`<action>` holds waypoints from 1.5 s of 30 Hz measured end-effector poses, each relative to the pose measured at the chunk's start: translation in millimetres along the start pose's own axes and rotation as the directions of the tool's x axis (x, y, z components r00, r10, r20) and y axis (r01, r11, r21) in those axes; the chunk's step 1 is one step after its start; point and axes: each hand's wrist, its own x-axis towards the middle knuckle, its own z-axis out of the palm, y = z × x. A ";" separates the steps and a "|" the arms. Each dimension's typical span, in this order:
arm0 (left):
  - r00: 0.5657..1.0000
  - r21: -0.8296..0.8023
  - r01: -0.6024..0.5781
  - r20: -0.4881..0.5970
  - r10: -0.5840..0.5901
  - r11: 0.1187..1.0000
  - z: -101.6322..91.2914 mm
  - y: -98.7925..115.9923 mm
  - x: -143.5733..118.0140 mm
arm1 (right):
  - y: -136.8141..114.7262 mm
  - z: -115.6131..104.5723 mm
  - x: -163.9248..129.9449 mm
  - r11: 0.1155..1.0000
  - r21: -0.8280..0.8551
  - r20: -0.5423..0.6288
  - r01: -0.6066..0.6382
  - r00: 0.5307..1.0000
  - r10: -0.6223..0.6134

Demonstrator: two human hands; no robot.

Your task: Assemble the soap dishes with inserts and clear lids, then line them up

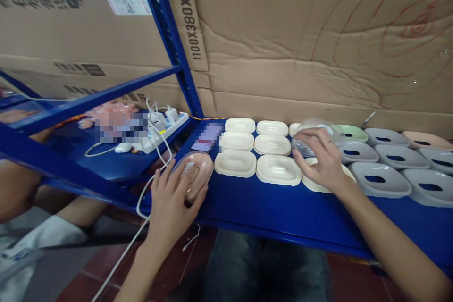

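My left hand is wrapped over a clear, pinkish oval plastic dish near the shelf's left end, with the thumb along its near side. In my right hand is a clear oval plastic cover, held by its left end over the third column of cream pieces. Below that hand, a cream oval piece is partly covered by the wrist. More cream oval pieces with raised centres lie in rows between my hands. Grey oval trays with slots stand to the right.
A phone lies at the blue shelf's left end. Beyond a blue post are a power strip and loose white cables. Cardboard backs the shelf. Another person's arm shows at far left.
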 end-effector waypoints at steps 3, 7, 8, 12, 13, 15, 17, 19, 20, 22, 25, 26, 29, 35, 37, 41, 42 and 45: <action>0.994 -0.057 -0.003 -0.108 -0.003 0.998 -4.8 8.8 7.6 | 21.7 -21.9 3.4 0.986 -0.157 -0.001 -0.051 0.999 0.052; 0.970 -0.144 -0.096 -0.236 0.060 0.985 -12.9 35.7 41.8 | 57.1 -48.7 0.1 0.929 -0.298 0.078 -0.219 0.965 0.252; 0.965 -0.172 -0.117 -0.254 0.071 0.978 -14.0 45.1 55.7 | 65.8 -52.5 -2.6 0.913 -0.324 0.121 -0.248 0.946 0.300; 0.953 -0.413 -0.246 -0.267 0.142 0.877 -7.9 87.4 124.8 | 93.5 -54.4 -17.9 0.893 -0.347 0.312 -0.287 0.862 0.399; 0.954 -0.496 -0.272 -0.249 0.165 0.825 -2.3 97.8 142.2 | 98.0 -52.8 -21.6 0.897 -0.329 0.341 -0.296 0.848 0.405; 0.952 -0.651 -0.306 -0.227 0.206 0.695 15.1 115.7 171.3 | 103.9 -49.4 -27.2 0.903 -0.286 0.368 -0.321 0.833 0.412; 0.950 -0.743 -0.313 -0.230 0.213 0.592 39.3 128.2 188.5 | 106.0 -47.2 -29.9 0.906 -0.265 0.372 -0.329 0.832 0.411; 0.945 -0.765 -0.325 -0.280 0.167 0.556 65.8 134.1 192.2 | 105.4 -46.6 -30.3 0.906 -0.271 0.362 -0.324 0.838 0.408; 0.945 -0.770 -0.319 -0.302 0.125 0.553 77.9 134.8 190.0 | 104.4 -46.6 -30.0 0.904 -0.278 0.350 -0.324 0.842 0.409; 0.951 -0.777 -0.284 -0.304 0.060 0.561 96.1 132.9 181.6 | 101.8 -46.6 -29.2 0.901 -0.280 0.319 -0.332 0.853 0.414; 0.964 -0.766 -0.256 -0.250 0.094 0.589 105.1 127.3 170.7 | 97.3 -45.2 -28.3 0.899 -0.267 0.276 -0.347 0.866 0.416; 0.967 -0.754 -0.254 -0.222 0.128 0.606 104.3 125.8 169.2 | 96.0 -44.3 -28.2 0.896 -0.266 0.266 -0.354 0.867 0.422; 0.968 -0.707 -0.229 -0.089 0.237 0.669 98.9 124.5 169.1 | 92.7 -41.0 -28.2 0.885 -0.270 0.256 -0.379 0.858 0.445; 0.874 -0.643 -0.352 0.033 0.484 0.680 98.6 130.1 166.3 | 91.5 -37.4 -28.6 0.896 -0.255 0.216 -0.365 0.881 0.420; 0.856 -0.647 -0.383 0.020 0.517 0.659 101.0 132.0 164.4 | 93.3 -37.7 -29.3 0.896 -0.261 0.192 -0.360 0.890 0.414; 0.865 -0.657 -0.378 0.001 0.502 0.653 104.4 133.7 162.5 | 98.7 -39.0 -31.4 0.891 -0.237 0.193 -0.387 0.880 0.434; 0.869 -0.657 -0.372 0.002 0.495 0.655 104.8 133.8 162.3 | 99.9 -39.2 -31.8 0.888 -0.231 0.186 -0.397 0.878 0.441; 0.872 -0.655 -0.361 0.014 0.488 0.664 105.8 134.0 161.5 | 103.0 -39.3 -32.5 0.876 -0.231 0.156 -0.424 0.872 0.463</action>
